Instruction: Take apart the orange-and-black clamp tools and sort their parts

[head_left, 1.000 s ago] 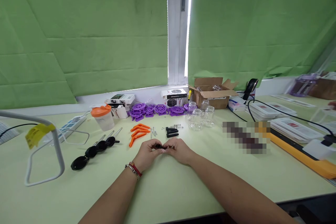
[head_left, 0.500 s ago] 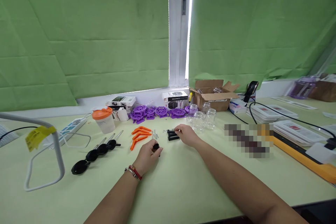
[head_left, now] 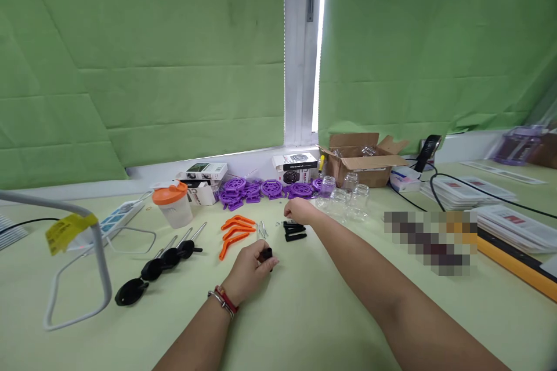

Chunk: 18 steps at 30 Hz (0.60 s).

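My left hand [head_left: 251,265] is closed around a small black part [head_left: 267,253] above the table. Farther back, my right hand [head_left: 298,211] is bent down with its fingers drawn together; its fingertips are hidden, so what they hold cannot be made out. Just in front of that hand lie black handle pieces [head_left: 296,237], with tiny metal bits [head_left: 278,223] to their left. Thin metal rods [head_left: 262,229] and orange bent pieces [head_left: 235,235] are beyond and left of my left hand. Purple wheel-shaped parts [head_left: 272,188] stretch along the back.
Black round-headed tools with metal shafts [head_left: 152,269] lie at the left, near an orange-lidded cup [head_left: 177,208] and a grey metal frame [head_left: 102,269]. Glass jars [head_left: 339,203] and an open cardboard box [head_left: 369,177] stand right of center. Stacked papers [head_left: 509,226] are at the right.
My right hand has shifted off the black pieces toward the back, uncovering more of them. My left hand still holds the black part. The view has moved slightly.
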Tool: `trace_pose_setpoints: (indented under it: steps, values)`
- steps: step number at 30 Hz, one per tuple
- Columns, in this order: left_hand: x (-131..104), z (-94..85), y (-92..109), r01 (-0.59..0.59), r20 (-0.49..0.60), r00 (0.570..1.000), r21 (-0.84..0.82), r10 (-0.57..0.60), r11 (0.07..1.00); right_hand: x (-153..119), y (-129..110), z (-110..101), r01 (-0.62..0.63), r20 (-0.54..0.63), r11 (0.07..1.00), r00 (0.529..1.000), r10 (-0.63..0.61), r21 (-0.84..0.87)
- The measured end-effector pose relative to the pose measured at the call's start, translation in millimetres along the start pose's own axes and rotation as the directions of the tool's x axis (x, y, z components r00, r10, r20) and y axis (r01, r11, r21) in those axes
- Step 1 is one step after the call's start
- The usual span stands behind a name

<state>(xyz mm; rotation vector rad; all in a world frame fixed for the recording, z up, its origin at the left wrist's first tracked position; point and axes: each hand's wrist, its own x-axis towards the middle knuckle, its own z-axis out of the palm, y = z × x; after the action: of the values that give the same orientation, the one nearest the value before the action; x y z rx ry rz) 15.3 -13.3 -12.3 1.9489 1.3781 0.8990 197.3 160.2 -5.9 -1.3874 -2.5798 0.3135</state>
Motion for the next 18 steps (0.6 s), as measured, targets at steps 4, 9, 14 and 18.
trace_pose_setpoints:
  steps: [4,9,14,18]
  values:
    - [1.0,-0.3,2.2,0.012,0.024,1.000,-0.021,-0.011,1.000,6.5,0.1,1.5,0.012,0.031,0.999,0.999,-0.011,-0.033]
    - [1.2,-0.1,4.1,0.020,0.035,0.999,-0.031,-0.019,0.999,11.5,0.2,3.8,0.023,0.052,0.998,0.998,-0.020,-0.051]
    - [1.2,-0.2,4.0,0.032,0.044,0.999,-0.038,-0.030,0.999,12.8,0.8,6.8,0.032,0.065,0.997,0.997,-0.028,-0.063]
    - [1.1,0.0,4.1,0.034,0.050,0.998,-0.038,-0.032,0.999,13.6,1.0,8.2,0.033,0.069,0.996,0.997,-0.028,-0.080]
